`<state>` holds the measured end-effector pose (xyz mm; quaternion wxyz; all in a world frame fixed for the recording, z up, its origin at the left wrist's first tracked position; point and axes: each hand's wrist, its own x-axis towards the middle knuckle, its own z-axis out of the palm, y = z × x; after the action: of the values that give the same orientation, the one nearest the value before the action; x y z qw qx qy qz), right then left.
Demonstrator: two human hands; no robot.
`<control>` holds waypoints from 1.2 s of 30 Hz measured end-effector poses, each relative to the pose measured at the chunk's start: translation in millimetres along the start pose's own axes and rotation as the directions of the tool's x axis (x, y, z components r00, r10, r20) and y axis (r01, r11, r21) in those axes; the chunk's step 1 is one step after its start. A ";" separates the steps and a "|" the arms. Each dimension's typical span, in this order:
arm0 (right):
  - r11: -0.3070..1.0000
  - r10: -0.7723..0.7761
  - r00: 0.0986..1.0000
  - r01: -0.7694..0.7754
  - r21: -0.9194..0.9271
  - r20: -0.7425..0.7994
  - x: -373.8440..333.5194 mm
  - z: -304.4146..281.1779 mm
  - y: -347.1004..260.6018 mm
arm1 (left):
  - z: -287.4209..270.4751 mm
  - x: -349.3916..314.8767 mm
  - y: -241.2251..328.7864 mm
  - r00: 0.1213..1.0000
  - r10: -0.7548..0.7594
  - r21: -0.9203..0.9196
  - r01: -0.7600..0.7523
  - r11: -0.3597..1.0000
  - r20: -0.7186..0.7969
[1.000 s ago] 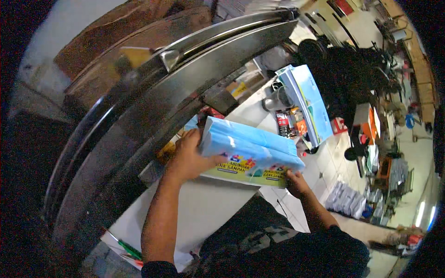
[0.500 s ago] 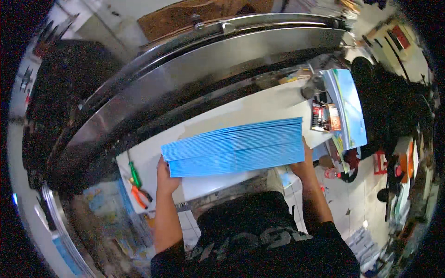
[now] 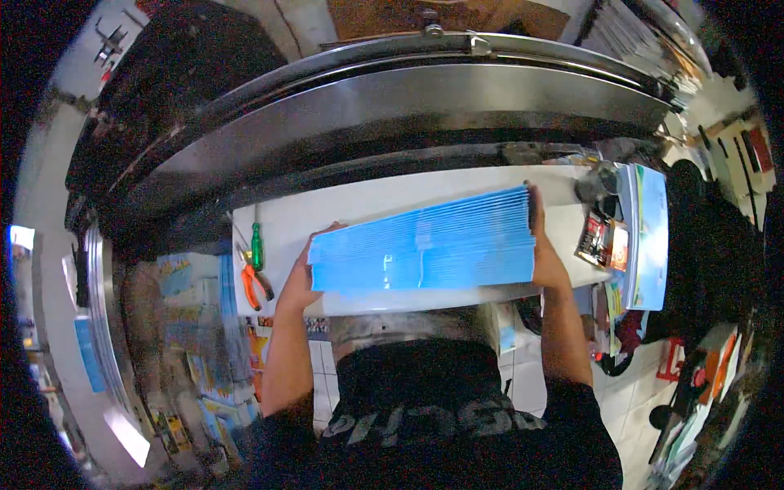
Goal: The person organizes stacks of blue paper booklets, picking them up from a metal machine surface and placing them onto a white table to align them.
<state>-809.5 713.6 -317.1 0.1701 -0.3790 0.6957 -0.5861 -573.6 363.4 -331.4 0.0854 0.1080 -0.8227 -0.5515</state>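
A thick stack of blue booklets [image 3: 425,245] spans the gap between my two hands, its layered edges facing me and its right end a little higher. My left hand [image 3: 305,273] presses against the stack's left end, with some fingertips showing above its top corner. At the opposite end, my right hand [image 3: 549,253] is flat along the side, fingers reaching up to the top corner. Beneath the stack lies a white tabletop [image 3: 282,216]; whether the stack touches it, I cannot tell.
On the table's left are a green-handled screwdriver [image 3: 257,245] and orange-handled pliers [image 3: 252,286]. Toward the right stand a dark jar [image 3: 598,184], small packets [image 3: 604,243] and another pile of blue-covered booklets [image 3: 649,237]. A long metal machine bar [image 3: 425,98] runs behind the table.
My view has swung, so the table now looks more level. Both hands still hold the stack by its ends, and the right hand sits higher along its side.
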 end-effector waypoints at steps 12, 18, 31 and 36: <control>0.974 0.222 0.953 -0.228 -0.007 -0.208 -26.9 53.0 0.3 | -5.4 -30.7 3.1 0.913 -0.336 -0.307 0.259 0.916 -0.231; 0.971 0.237 0.921 -0.224 0.079 -0.309 -37.7 65.7 -9.7 | -2.2 -40.0 -22.7 0.978 -0.178 0.095 0.189 0.977 -0.109; 0.882 0.471 0.876 -0.471 0.021 -0.104 -40.2 57.9 -19.1 | 7.4 -38.5 13.4 0.972 -0.132 -0.119 0.110 0.987 -0.192; 0.911 0.411 0.879 -0.409 0.059 -0.244 -48.9 58.2 12.0 | -0.7 -34.7 6.0 0.986 -0.140 -0.036 0.137 0.990 -0.092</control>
<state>-741.8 709.5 -353.5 0.2017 -0.1456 0.7743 -0.5819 -540.6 374.3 -326.3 0.0873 0.1898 -0.8000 -0.5624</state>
